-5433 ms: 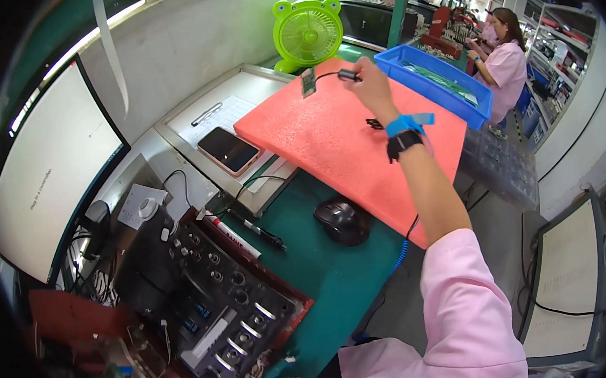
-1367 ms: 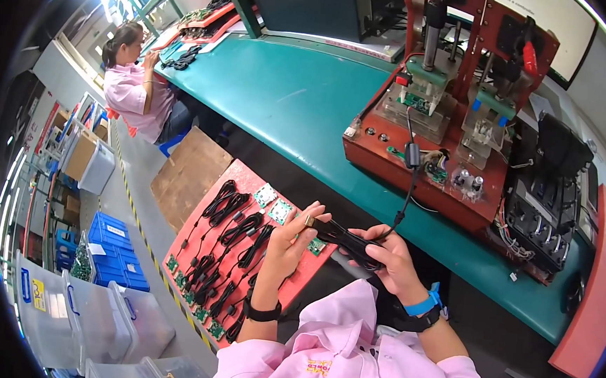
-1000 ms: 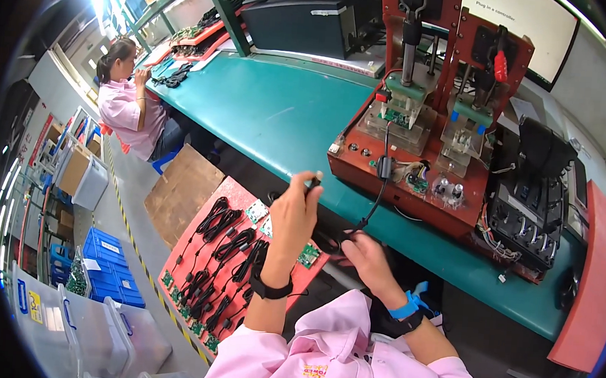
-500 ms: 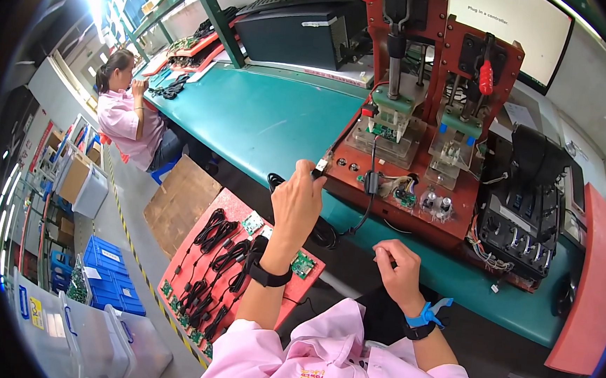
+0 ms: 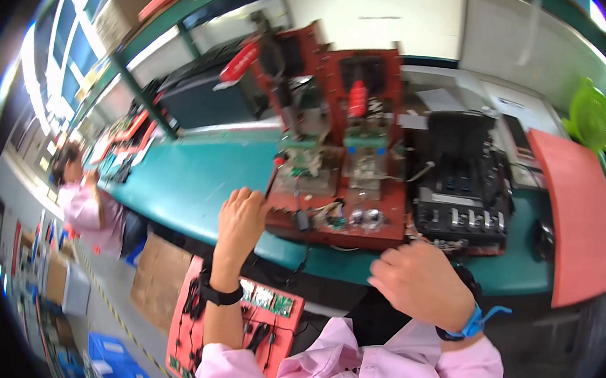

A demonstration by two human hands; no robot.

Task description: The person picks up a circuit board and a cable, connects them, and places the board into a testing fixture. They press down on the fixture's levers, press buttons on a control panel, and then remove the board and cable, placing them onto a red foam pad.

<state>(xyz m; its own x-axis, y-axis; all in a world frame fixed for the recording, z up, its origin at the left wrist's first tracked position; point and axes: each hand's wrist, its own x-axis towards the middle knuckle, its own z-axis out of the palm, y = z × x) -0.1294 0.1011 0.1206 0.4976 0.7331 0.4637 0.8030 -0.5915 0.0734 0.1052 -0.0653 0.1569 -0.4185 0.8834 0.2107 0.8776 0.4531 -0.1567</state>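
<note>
My left hand (image 5: 243, 216) is closed beside the left edge of the red test fixture (image 5: 363, 230); whatever is between its fingers is hidden and blurred. My right hand (image 5: 423, 280) hovers before the fixture's front right corner, fingers curled and nothing visible in them. The fixture carries two clamps, one with a red handle (image 5: 240, 63) tilted to the left, the other with an upright red handle (image 5: 358, 99). Beneath the left clamp sits a green circuit board (image 5: 299, 162), partly hidden. A black cable with a small block (image 5: 302, 220) hangs over the fixture's front.
A pink foam board (image 5: 286, 328) holding circuit boards and black cables lies by my left forearm. Right of the fixture stands a black control unit (image 5: 462, 211), then a pink panel (image 5: 574, 229). A screen (image 5: 371, 18) stands behind. Another person (image 5: 91, 209) sits far left.
My view has turned to the right. The white connector seen at my left fingertips is no longer visible. My right hand has come nearer the fixture's right front, its back now upward.
</note>
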